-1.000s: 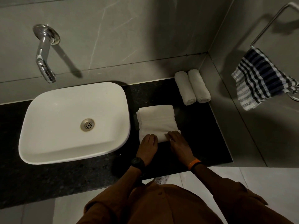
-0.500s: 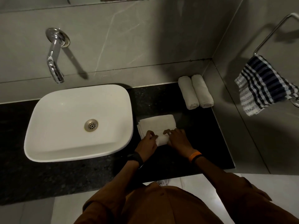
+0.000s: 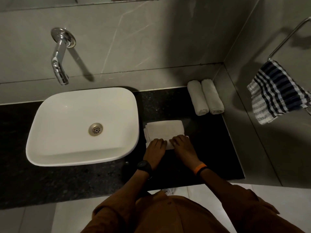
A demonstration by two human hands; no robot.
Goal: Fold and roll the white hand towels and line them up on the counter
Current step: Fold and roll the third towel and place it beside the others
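Note:
A folded white hand towel [image 3: 164,128] lies on the black counter [image 3: 210,148] just right of the basin. Its near end is rolled up into a short roll. My left hand [image 3: 155,147] and my right hand [image 3: 182,145] press on that roll side by side, fingers curled over it. Two finished white towel rolls [image 3: 205,97] lie next to each other in the back right corner of the counter, against the wall.
A white basin [image 3: 82,125] takes up the counter's left half, with a chrome tap [image 3: 59,63] on the wall above it. A blue-and-white checked cloth [image 3: 276,93] hangs from a metal rail on the right wall. The counter's front edge runs just below my wrists.
Both hands have rolled the towel's near end away from me; the flat part is shorter than one second ago. The camera has shifted a little.

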